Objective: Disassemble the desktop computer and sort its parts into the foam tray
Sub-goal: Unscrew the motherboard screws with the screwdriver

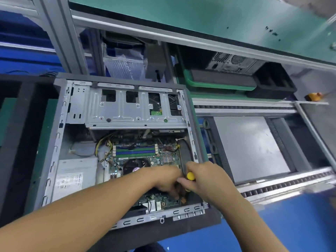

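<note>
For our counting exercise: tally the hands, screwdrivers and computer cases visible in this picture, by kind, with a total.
Hands: 2, left hand, right hand
Screwdrivers: 1, yellow-handled screwdriver
Computer cases: 2, open case, shelf case
Total: 5

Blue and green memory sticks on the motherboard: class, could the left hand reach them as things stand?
Probably yes. The blue and green memory sticks lie uncovered in the open grey metal case, just beyond the left hand; nothing blocks them.
</note>
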Action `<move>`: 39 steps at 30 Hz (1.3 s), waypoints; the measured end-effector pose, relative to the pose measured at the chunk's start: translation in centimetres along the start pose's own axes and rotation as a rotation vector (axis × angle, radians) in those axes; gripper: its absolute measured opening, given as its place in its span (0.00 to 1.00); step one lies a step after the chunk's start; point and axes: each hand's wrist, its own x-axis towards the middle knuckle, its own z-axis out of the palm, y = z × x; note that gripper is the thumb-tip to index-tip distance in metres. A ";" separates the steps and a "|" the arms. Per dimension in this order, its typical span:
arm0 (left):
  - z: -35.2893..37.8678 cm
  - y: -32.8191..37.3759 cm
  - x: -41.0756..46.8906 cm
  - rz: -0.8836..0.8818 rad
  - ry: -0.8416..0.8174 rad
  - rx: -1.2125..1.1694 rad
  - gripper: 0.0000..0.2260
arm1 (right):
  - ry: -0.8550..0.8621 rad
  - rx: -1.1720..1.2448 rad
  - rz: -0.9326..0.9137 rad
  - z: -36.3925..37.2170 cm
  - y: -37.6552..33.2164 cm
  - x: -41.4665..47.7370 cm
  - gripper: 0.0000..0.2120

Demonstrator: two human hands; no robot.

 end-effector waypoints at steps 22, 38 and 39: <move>0.5 -0.5 0.3 -0.021 0.041 0.014 0.17 | -0.032 -0.090 -0.041 0.0 -0.2 -0.2 0.19; 0.9 -0.7 0.5 -0.003 0.065 0.066 0.16 | -0.034 0.041 -0.047 -0.1 -0.3 -1.0 0.15; 0.9 -0.7 0.5 0.003 0.061 0.066 0.16 | -0.034 0.051 -0.048 -0.2 -0.3 -1.1 0.15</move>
